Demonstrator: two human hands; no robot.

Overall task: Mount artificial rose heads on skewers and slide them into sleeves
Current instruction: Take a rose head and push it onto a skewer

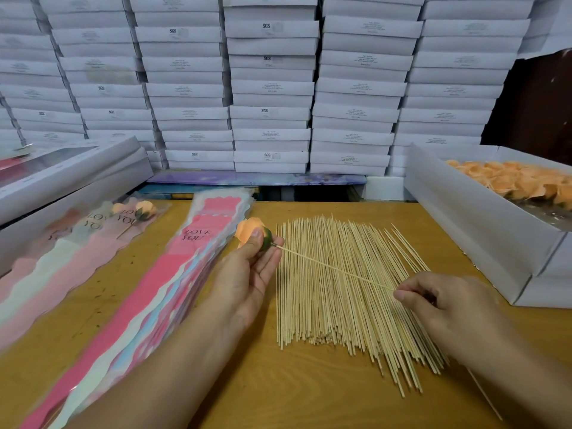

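Note:
My left hand (pixel 247 270) grips an orange rose head (pixel 247 229) with a green base, thumb on top. A thin wooden skewer (pixel 334 267) runs from the rose's base to my right hand (pixel 439 300), which pinches its far end. Both hands hover over a spread pile of skewers (pixel 343 305) on the wooden table (pixel 309 397). A stack of pink "LOVE YOU" sleeves (pixel 173 283) lies just left of my left hand. Further left, filled sleeves (pixel 102 239) lie fanned out, one showing an orange rose (pixel 145 209).
An open white box (pixel 464 218) full of orange rose heads (pixel 520 181) stands at the right. Closed white boxes (pixel 62 181) sit at the left edge. A wall of stacked white boxes (pixel 269 88) rises behind the table.

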